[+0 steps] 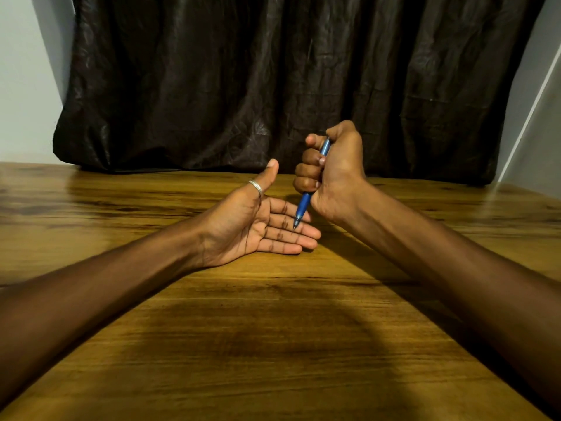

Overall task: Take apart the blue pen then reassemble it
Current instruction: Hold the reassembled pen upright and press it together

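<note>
The blue pen stands nearly upright in my right hand, which is closed in a fist around its barrel. Its thumb rests over the top end. The pen's blue grip and metal tip stick out below the fist, pointing down at the fingers of my left hand. My left hand lies palm up on the wooden table, fingers flat and apart, thumb raised, with a silver ring on the thumb. The tip looks to be touching or just above those fingers. The pen looks whole; its middle is hidden in the fist.
A dark brown curtain hangs behind the table's far edge, with pale walls on both sides. Both forearms rest across the tabletop.
</note>
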Motion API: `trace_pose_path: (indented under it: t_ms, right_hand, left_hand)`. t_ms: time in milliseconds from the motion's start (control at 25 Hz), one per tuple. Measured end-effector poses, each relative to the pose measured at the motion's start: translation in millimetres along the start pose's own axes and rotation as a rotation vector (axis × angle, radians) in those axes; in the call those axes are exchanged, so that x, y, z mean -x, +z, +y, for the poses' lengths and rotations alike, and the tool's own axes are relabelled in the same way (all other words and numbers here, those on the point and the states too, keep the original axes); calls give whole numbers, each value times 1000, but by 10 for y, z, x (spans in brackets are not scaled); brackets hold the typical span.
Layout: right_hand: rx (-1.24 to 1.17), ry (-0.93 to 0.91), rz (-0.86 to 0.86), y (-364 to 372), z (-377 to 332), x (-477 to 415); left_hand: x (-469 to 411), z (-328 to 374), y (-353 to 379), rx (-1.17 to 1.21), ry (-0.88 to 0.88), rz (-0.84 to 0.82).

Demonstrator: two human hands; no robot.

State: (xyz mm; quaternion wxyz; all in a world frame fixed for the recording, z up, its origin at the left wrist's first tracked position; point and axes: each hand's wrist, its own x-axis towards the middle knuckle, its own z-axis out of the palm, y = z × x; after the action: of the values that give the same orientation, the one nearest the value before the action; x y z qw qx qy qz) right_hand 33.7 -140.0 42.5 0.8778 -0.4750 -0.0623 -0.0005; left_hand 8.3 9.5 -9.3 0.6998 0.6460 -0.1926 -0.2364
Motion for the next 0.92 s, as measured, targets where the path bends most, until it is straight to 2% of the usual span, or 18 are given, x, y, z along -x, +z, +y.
trace_pose_path:
  t_ms: [920]
  right_hand:
    - [20,3,12,1,2,7]
  left_hand:
    - [-7,-5,16,-31,3,12]
